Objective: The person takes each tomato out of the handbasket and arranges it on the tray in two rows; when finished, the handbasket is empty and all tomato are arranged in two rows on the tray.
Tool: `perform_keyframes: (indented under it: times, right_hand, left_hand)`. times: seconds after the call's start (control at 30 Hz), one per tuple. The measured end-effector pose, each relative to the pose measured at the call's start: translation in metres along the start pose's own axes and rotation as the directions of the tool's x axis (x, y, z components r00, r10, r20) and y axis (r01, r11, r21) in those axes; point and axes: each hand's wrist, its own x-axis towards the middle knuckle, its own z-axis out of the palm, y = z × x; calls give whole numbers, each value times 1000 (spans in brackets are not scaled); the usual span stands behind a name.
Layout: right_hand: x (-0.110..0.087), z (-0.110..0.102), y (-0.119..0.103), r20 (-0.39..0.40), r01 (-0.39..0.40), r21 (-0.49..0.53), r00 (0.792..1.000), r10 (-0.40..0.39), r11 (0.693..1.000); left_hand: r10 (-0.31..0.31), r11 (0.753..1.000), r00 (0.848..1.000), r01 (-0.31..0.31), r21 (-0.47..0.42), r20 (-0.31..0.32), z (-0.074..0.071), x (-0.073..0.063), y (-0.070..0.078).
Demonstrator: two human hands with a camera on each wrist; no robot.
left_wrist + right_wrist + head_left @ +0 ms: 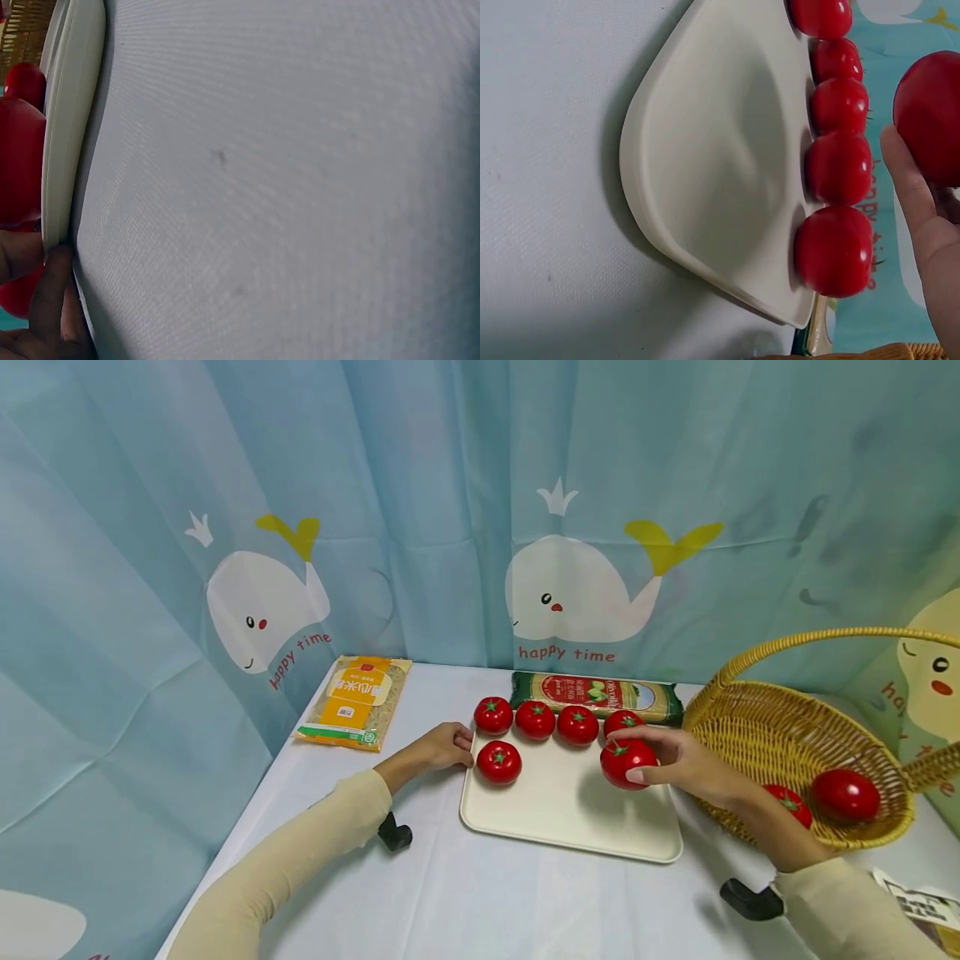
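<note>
My right hand (686, 767) grips a red tomato (627, 763) above the right part of a cream tray (558, 814). The right wrist view shows that held tomato (931, 118) raised over the tray, fingers along its side. With thumb and fingers, my left hand (447, 747) pinches the tray's left rim; in the left wrist view the thumb is on the inner side of the rim (66, 150), fingers outside. Several tomatoes stand in a row along the tray's back edge, the leftmost tomato (492, 716) at the corner. Another tomato (498, 763) sits just in front of it.
A wicker basket (780, 710) with a tall handle stands at the right, holding a tomato (789, 804) and a plain red item (846, 794). Behind the tray lies a green pasta packet (596, 695). A yellow grain bag (356, 702) is at the back left, before a blue curtain (442, 510).
</note>
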Motion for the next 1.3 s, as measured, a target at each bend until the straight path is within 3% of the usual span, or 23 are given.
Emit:
perform_keyframes:
  times: [0.4,0.8,1.03,1.3]
  right_hand:
    - [4,6,5,1,27,-44,1000,-27,999]
    - [12,16,8,-15,-7,-44,1000,6,999]
    - [22,24,8,43,-20,-56,999,23,998]
    - [32,34,13,56,-62,-54,996,65,997]
  left_hand:
    - [1,1000,1000,-1,9,-6,1,-2,1]
    - [8,1000,1000,-8,17,-9,1,-4,2]
    - [12,1000,1000,-12,8,-8,1,-1,0]
    - [1,1000,1000,-1,-13,-7,1,-1,0]
